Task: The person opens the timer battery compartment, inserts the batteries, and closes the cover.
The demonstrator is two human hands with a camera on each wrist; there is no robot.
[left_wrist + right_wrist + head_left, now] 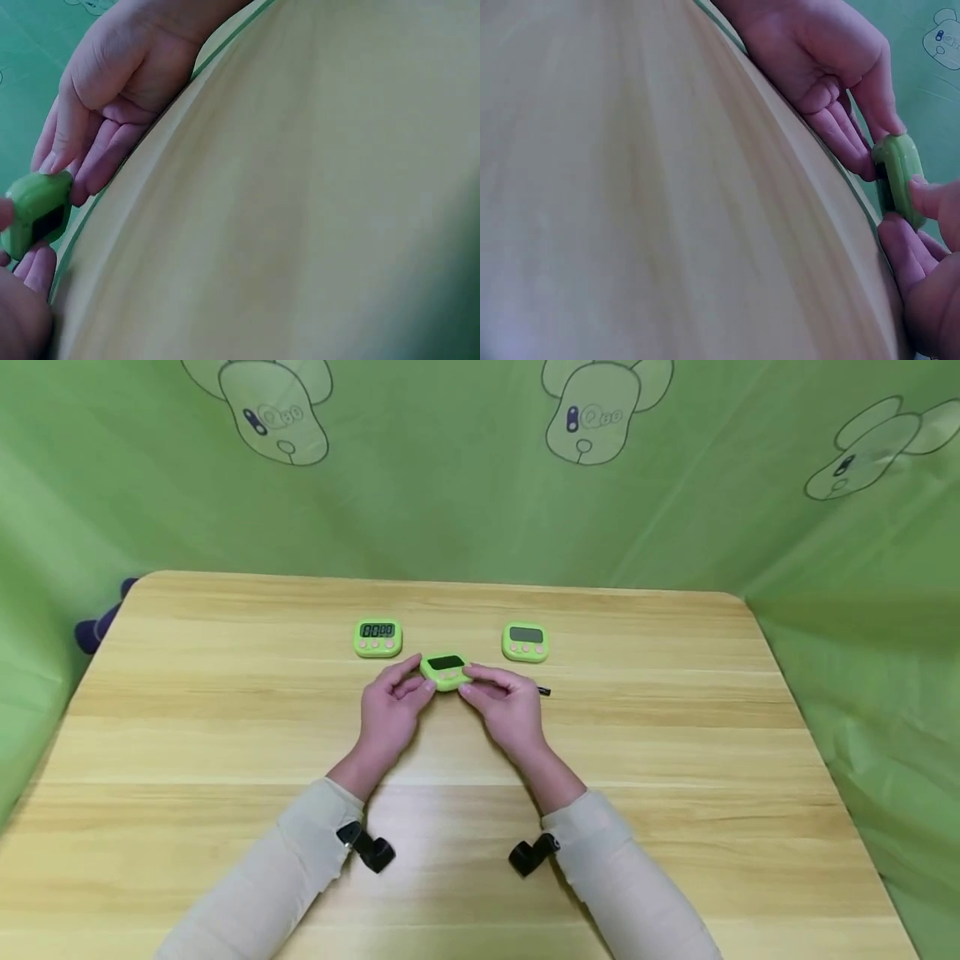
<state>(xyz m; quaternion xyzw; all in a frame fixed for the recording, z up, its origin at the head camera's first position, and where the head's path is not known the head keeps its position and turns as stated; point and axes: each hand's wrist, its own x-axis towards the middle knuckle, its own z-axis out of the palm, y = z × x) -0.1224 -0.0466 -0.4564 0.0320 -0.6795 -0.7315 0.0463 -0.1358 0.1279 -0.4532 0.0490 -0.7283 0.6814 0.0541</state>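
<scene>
A green digital kitchen timer with a dark screen and pale buttons is held between both hands, tilted, near the middle of the table. My left hand pinches its left end between thumb and fingers. At the right end my right hand grips it the same way, the index finger on the face near the buttons. Both wrist views show the timer between the fingertips of the two hands. Just beyond lie two like timers: the left timer reads 00:00, the right timer has a blank grey screen.
A small black object sticks out beside the right hand, mostly hidden by it. The wooden table ends at a green curtain at the back and sides. Something dark purple shows past the left table edge.
</scene>
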